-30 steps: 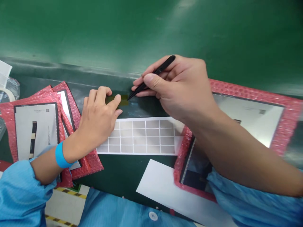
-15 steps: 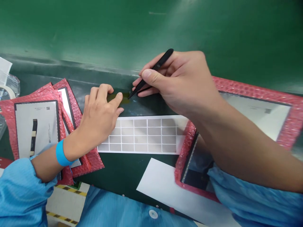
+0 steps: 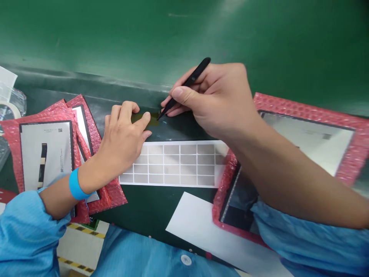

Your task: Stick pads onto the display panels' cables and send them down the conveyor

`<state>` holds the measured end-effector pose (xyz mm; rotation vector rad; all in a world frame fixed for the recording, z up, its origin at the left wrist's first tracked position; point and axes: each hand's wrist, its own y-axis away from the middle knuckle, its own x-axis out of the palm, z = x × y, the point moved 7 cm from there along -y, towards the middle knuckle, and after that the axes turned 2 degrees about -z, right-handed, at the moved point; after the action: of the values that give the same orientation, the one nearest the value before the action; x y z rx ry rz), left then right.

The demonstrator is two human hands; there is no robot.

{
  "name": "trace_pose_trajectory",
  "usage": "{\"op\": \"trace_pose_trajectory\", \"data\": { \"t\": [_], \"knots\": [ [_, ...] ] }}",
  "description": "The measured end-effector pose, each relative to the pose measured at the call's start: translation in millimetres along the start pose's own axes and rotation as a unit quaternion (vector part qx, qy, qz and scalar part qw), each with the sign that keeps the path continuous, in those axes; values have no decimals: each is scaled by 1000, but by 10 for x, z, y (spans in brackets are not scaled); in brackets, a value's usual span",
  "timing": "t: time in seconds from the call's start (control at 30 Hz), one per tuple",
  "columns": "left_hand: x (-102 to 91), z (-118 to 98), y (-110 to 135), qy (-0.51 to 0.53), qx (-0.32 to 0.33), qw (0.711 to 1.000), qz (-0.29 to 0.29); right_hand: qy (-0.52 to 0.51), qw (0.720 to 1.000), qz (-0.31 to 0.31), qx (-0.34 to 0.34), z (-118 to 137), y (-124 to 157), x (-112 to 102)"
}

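My right hand point(image 3: 213, 96) grips a pair of black tweezers point(image 3: 190, 80) like a pen, with the tips down at the right end of a thin, see-through yellowish strip point(image 3: 152, 121). That strip lies flat on the dark green mat. My left hand point(image 3: 123, 130), a blue band at its wrist, rests on the strip's left part with fingers apart, thumb and forefinger pressing down on it. Just below both hands lies a white sheet of grey rectangular labels point(image 3: 172, 169); my left hand covers its upper left corner.
Display panels point(image 3: 52, 154) on pink bubble-wrap bags are stacked at left. Under my right forearm lie more panels point(image 3: 311, 134) on pink bubble wrap point(image 3: 357, 142). A white sheet point(image 3: 196, 215) sits near the front edge. A tape roll point(image 3: 13, 109) and clear plastic are at far left.
The tweezer tips have shifted very slightly at the strip's right end. My left hand keeps its place on the strip, and the view has moved a little.
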<state>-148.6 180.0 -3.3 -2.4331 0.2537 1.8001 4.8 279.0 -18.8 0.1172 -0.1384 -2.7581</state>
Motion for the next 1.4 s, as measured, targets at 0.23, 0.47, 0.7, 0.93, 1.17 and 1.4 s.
{"op": "trace_pose_trajectory", "data": {
  "t": [0.23, 0.47, 0.7, 0.93, 1.17, 1.4],
  "knots": [
    [-5, 3, 6, 10, -11, 1000, 4, -56, 998, 2, 34, -169, -32, -46],
    [-4, 121, -42, 46, 25, 997, -58, -97, 994, -49, -9, 171, 260, -453],
    [-418, -226, 118, -4, 72, 993, -97, -90, 966, -240, -36, 202, 1526, -1634],
    [-322, -1658, 622, 63, 194, 976, -76, -111, 955, -273, 12, -240, 2361, -1788],
    [549, -2299, 795, 84, 199, 969, -122, -99, 953, -280, 55, -405, 2470, -1758],
    [615, -2372, 789, 36, 206, 972, -104, -85, 955, -274, 72, -345, 2448, -1819]
  ]
}}
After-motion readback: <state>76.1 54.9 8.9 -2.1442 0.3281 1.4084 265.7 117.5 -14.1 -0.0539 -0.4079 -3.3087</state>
